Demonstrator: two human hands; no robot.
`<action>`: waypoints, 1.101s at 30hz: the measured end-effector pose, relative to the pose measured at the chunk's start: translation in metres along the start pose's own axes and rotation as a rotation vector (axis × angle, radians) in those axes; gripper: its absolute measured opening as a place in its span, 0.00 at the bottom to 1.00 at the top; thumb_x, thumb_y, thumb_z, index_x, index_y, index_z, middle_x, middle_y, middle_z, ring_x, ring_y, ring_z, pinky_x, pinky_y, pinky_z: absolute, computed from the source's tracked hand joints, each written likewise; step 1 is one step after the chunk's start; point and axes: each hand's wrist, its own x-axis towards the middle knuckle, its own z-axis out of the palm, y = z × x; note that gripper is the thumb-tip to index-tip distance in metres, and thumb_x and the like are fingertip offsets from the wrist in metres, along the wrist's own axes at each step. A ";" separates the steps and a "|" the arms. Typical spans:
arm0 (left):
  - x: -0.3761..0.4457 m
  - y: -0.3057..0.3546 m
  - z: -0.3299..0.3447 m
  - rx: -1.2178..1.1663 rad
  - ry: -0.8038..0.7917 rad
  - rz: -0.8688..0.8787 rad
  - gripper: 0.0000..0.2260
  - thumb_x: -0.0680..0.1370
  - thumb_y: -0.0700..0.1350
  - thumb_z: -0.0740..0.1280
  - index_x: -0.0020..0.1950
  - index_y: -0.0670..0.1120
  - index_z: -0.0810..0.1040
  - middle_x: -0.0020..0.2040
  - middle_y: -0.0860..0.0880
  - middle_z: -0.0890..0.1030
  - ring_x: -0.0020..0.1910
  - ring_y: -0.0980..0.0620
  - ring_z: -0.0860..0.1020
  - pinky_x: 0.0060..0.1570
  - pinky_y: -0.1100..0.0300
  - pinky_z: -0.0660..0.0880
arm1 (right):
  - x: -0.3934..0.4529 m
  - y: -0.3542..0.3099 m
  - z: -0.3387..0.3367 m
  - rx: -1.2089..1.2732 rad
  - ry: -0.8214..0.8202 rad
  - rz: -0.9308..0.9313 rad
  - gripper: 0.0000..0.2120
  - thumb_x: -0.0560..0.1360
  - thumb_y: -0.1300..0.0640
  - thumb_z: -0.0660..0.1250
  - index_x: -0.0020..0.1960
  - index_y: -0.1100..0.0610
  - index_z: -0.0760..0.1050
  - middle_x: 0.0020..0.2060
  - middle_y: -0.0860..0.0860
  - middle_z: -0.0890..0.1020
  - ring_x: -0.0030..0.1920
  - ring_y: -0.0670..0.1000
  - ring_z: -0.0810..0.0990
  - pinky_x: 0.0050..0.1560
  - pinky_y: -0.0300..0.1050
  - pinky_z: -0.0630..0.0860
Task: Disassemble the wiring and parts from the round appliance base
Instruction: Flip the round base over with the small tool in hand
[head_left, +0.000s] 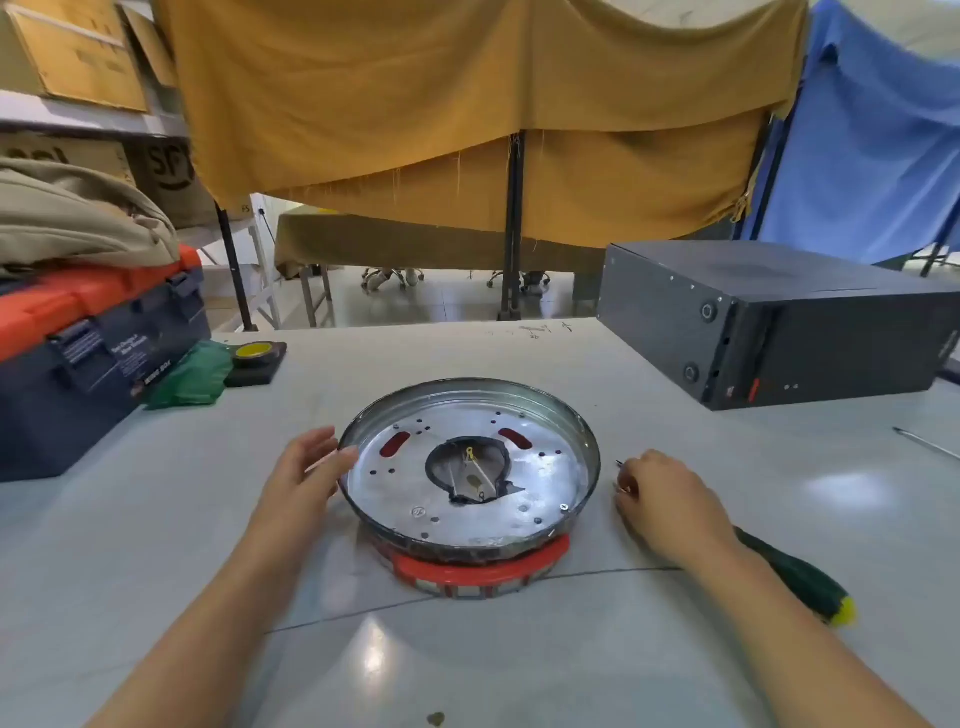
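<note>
Left hand is held relaxed, fingers straight, fingertips laid against the left rim of the round appliance base, which is seated mid-table. Right hand is curled over a green-handled screwdriver just right of the base.

Left hand open; right hand seemingly curled, palm down.
</note>
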 end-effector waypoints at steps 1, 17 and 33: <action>0.004 -0.001 0.004 -0.084 -0.028 -0.048 0.14 0.76 0.50 0.67 0.61 0.57 0.73 0.60 0.52 0.78 0.57 0.50 0.78 0.54 0.53 0.74 | 0.000 -0.001 0.002 -0.053 0.012 0.002 0.10 0.80 0.53 0.57 0.50 0.56 0.75 0.51 0.51 0.75 0.51 0.52 0.73 0.41 0.44 0.69; -0.001 -0.005 0.021 -0.265 -0.100 -0.051 0.20 0.68 0.47 0.63 0.60 0.59 0.72 0.49 0.50 0.84 0.48 0.49 0.82 0.47 0.52 0.77 | -0.007 0.004 -0.027 1.221 0.065 0.042 0.06 0.78 0.62 0.64 0.43 0.56 0.70 0.26 0.51 0.77 0.23 0.48 0.64 0.23 0.36 0.62; -0.004 -0.007 0.013 -0.211 -0.151 -0.012 0.19 0.69 0.47 0.63 0.60 0.58 0.72 0.51 0.48 0.83 0.47 0.50 0.82 0.40 0.59 0.77 | -0.007 -0.011 -0.059 1.923 -0.253 -0.108 0.20 0.71 0.57 0.62 0.60 0.64 0.76 0.48 0.56 0.83 0.41 0.47 0.80 0.37 0.35 0.76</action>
